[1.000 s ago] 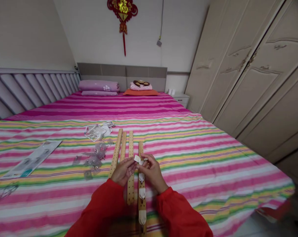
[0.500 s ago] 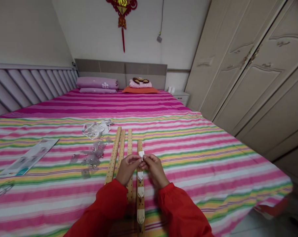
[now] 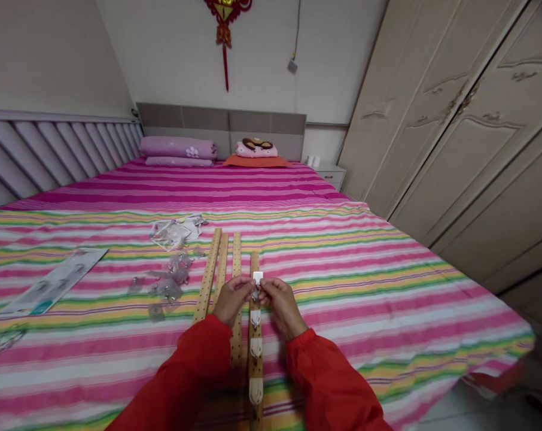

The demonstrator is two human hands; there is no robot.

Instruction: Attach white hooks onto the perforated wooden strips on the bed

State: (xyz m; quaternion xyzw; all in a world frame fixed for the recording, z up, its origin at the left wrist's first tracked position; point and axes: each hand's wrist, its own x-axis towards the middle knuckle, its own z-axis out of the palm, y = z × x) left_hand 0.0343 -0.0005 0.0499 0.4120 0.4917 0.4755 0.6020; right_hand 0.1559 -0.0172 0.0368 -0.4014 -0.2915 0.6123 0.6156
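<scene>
Several long perforated wooden strips [image 3: 209, 270] lie side by side on a striped bedspread [image 3: 343, 281]. The rightmost strip [image 3: 255, 265] carries three white adhesive hooks [image 3: 255, 347] along its near half. My left hand [image 3: 232, 297] and my right hand [image 3: 280, 302] meet over this strip, both pinching one small white hook [image 3: 258, 278] pressed against the wood just beyond the fixed hooks. Red sleeves cover both forearms.
Clear plastic bags with hooks [image 3: 174, 232] and loose clear pieces [image 3: 166, 287] lie left of the strips. A printed card [image 3: 51, 283] rests further left. Pillows [image 3: 177, 148] sit at the headboard. A wardrobe [image 3: 468, 131] stands on the right, past the bed's edge.
Both hands have lowered the small white hook from just above the strip onto the rightmost strip. The view has shifted slightly.
</scene>
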